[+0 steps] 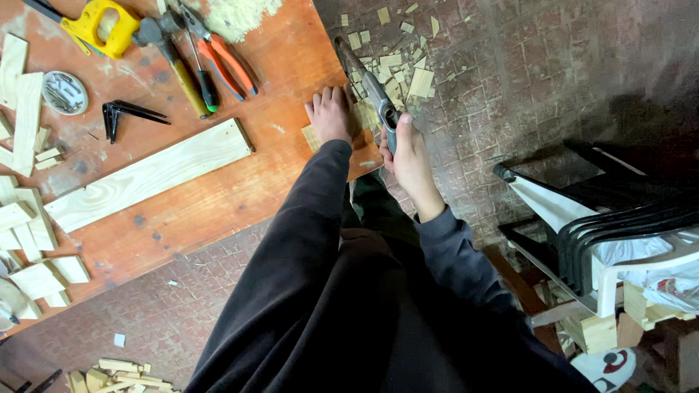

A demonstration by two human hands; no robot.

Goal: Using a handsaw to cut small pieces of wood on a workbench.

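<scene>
- Orange-red workbench (240,189) stands over a brick-paved floor (524,80), and pale wood offcuts (397,69) litter the bricks just past the bench edge.
- At that near edge, the left hand (330,115) lies flat, fingers spread, pressing a small pale wood piece (359,120) down onto the bench; it grips nothing, only pins.
- Right hand (409,156) is closed around the handle of a handsaw (373,86), whose narrow blade runs away from the person, past the wood piece and out over the floor.
- The wood piece looks light, stiff and dry, likely softwood; being small, it would slide easily, so it seems best held flat from above, close to the blade line yet with fingers kept clear.
- The handsaw looks rigid and moderately heavy at the handle, which is the safe place to hold it.
- Further along the bench lie a long pale plank (149,175), orange-handled pliers (226,62), a hammer (171,54), a yellow-handled saw (98,25), a round tin of nails (64,92) and a heap of short wood blocks (29,218).
- Stacked plastic chairs (611,225) stand on the person's right.
</scene>
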